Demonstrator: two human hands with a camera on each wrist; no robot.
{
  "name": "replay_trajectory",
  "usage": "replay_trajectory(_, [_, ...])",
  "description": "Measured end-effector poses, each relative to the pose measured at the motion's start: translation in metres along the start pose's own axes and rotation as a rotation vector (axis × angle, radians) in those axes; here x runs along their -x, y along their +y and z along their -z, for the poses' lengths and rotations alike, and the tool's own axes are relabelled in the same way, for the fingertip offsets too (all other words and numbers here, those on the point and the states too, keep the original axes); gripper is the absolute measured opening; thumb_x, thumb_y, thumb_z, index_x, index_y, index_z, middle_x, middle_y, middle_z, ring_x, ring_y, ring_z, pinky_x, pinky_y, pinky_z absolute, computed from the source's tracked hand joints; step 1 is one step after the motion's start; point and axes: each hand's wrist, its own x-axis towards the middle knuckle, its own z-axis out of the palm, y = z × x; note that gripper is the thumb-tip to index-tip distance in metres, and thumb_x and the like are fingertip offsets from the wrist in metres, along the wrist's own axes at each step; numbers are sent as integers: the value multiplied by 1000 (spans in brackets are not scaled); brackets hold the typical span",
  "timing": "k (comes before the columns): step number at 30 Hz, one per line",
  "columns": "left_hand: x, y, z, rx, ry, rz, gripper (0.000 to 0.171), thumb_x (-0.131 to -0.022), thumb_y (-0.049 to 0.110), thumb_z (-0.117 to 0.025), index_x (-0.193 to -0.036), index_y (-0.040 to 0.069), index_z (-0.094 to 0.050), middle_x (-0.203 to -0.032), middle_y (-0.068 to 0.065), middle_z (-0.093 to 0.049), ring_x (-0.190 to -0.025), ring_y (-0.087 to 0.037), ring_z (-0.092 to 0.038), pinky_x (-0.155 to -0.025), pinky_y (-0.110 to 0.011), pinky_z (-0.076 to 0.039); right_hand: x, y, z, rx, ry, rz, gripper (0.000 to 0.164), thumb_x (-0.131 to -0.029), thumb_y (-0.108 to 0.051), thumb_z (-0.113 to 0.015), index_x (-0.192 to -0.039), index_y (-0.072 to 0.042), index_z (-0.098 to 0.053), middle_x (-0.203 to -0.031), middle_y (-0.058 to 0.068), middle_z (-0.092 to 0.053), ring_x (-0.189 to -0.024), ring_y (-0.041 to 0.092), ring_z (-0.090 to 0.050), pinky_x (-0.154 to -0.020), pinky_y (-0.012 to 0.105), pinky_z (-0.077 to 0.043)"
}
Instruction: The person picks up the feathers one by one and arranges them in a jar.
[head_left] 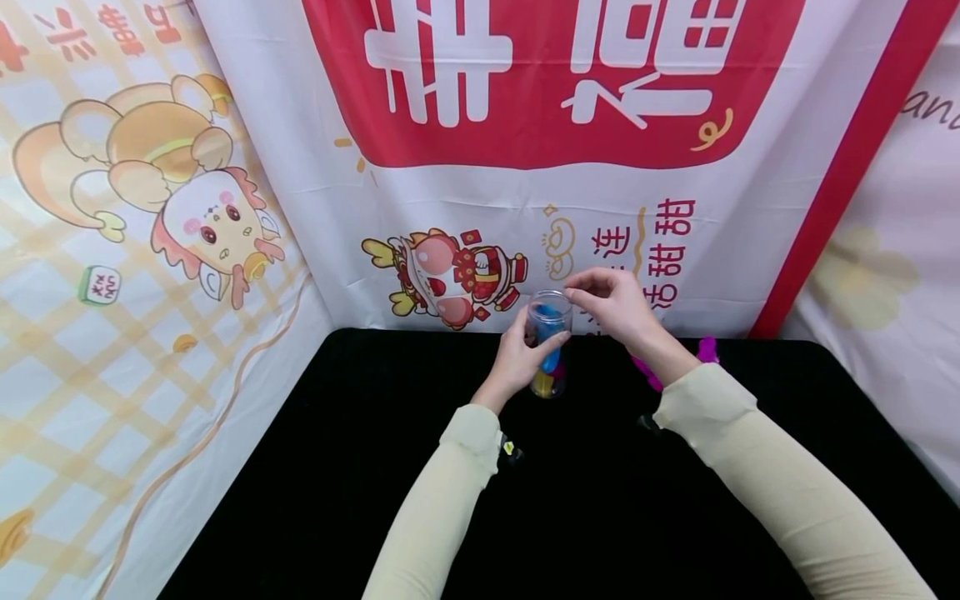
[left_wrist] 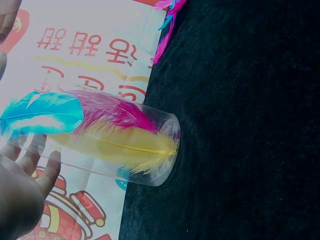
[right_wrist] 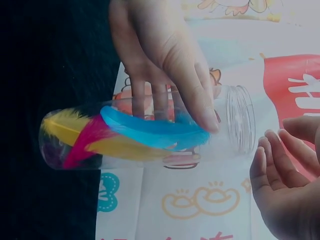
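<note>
My left hand (head_left: 517, 354) grips a clear plastic jar (head_left: 551, 297), thumb on the near side and fingers round the back. The jar stands with its open threaded mouth up, at the back of the black table. Inside, in the right wrist view, lie a blue feather (right_wrist: 155, 135) in the upper part, a yellow feather (right_wrist: 65, 130) and a magenta feather (right_wrist: 87, 137) lower down. Close beside the mouth is my right hand (head_left: 618, 304), its fingers loosely bent. Between its thumb and fingertips (right_wrist: 272, 142) nothing shows.
More magenta feathers (head_left: 708, 350) lie at the table's back right, partly behind my right wrist; a bit of blue shows among them in the left wrist view. A printed cloth (head_left: 450, 192) hangs right behind the black table (head_left: 585, 517), another patterned cloth (head_left: 112, 333) on the left.
</note>
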Motion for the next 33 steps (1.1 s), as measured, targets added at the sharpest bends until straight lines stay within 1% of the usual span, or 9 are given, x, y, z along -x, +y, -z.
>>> replay_trajectory(3, [0,0,0,1,0,2,74,-95,51,-70,-155,25,-37,-144,-5,-57,-133,-23,-54,-111,-48,-44,2,-1,2,2,-16,-2,29,-100,-22,-69,-117,2,-71,-113,18,-72,-100,26,-66,-78,26,-53])
replay_trajectory(5, [0,0,0,1,-1,5,75,-94,52,-71,-155,25,-37,-145,-5,-57,-133,-23,-54,-111,-48,-44,3,0,4,15,-21,1,29,-100,-21,-69,-117,3,-71,-113,17,-72,-98,20,-66,-79,26,-53])
replay_trajectory(10, [0,0,0,2,1,8,77,-93,53,-71,-155,25,-37,-146,-6,-56,-135,-25,-53,-111,-49,-43,7,3,9,45,-23,4,28,-99,-23,-70,-115,0,-72,-111,15,-72,-92,13,-65,-77,25,-53])
replay_trajectory(17, [-1,-2,-1,-9,15,-15,73,-94,50,-72,-154,25,-39,-145,-7,-56,-133,-25,-54,-110,-48,-45,13,6,17,55,-34,-2,30,-99,-26,-70,-117,-3,-72,-113,16,-71,-95,15,-65,-79,27,-54])
replay_trajectory(22, [0,-1,-1,-11,17,-22,73,-94,49,-73,-153,25,-39,-145,-7,-56,-134,-25,-54,-110,-48,-45,16,8,23,54,-32,-17,31,-100,-26,-69,-120,-1,-71,-114,17,-71,-91,11,-66,-77,27,-56])
replay_trajectory(24, [0,-1,-1,-11,15,-21,72,-94,49,-72,-153,25,-39,-145,-6,-57,-134,-24,-54,-111,-48,-44,17,9,25,59,-26,-18,31,-100,-25,-69,-119,-1,-71,-113,16,-71,-89,9,-66,-74,26,-56])
replay_trajectory(27, [1,-2,-1,-11,14,-20,71,-94,49,-72,-152,27,-40,-144,-5,-57,-135,-24,-53,-111,-47,-44,19,11,28,70,-16,-14,28,-99,-25,-70,-116,-3,-72,-109,13,-72,-87,10,-66,-71,25,-55])
replay_trajectory(28, [1,-2,-1,-13,16,-19,70,-94,49,-73,-152,27,-40,-144,-5,-57,-135,-23,-53,-111,-47,-44,20,12,30,79,-13,-11,28,-99,-25,-70,-116,-3,-72,-108,14,-72,-87,10,-66,-70,25,-54])
replay_trajectory(33, [1,0,-2,-21,24,-22,71,-93,50,-74,-152,28,-41,-144,-6,-57,-135,-25,-54,-111,-48,-44,22,19,36,111,27,14,26,-98,-23,-72,-113,-2,-73,-104,13,-73,-86,14,-65,-70,27,-53])
